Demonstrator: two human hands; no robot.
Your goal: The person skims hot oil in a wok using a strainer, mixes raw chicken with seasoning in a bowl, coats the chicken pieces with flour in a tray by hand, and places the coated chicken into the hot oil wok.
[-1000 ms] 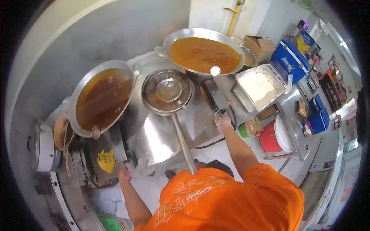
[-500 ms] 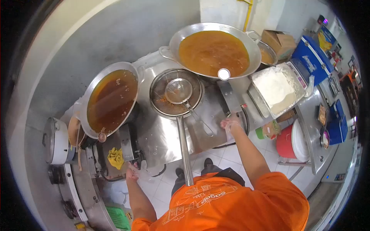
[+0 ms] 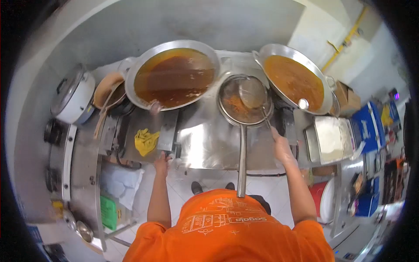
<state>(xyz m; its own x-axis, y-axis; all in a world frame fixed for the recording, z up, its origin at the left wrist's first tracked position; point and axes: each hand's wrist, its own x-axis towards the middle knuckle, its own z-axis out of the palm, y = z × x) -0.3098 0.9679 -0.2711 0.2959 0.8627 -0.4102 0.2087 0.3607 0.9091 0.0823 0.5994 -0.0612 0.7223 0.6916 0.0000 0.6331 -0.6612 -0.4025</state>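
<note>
My right hand (image 3: 282, 147) is closed around the thin handle of a small strainer (image 3: 252, 92). That strainer's round head is over a large long-handled strainer (image 3: 229, 109), which has orange-brown crumbs in its mesh. The large strainer rests on the steel counter with its handle (image 3: 242, 166) pointing toward me. My left hand (image 3: 162, 165) is at the counter's front edge, its fingers on a dark burner knob (image 3: 164, 155), partly hidden. A wok of dark brown oil (image 3: 174, 78) stands beyond it on the left. Another wok of orange-brown oil (image 3: 293, 81) stands back right.
A yellow cloth (image 3: 146, 142) lies left of the burner housing. At far left are a white lidded pot (image 3: 77, 98) and a brown bowl (image 3: 107, 89). On the right are a tray of white flour (image 3: 334, 137), a cardboard box (image 3: 348, 99) and a blue cooler (image 3: 369, 126).
My right hand has left the right burner's front and taken hold of the small strainer's handle. My left hand stays at the left knob. The view has turned left.
</note>
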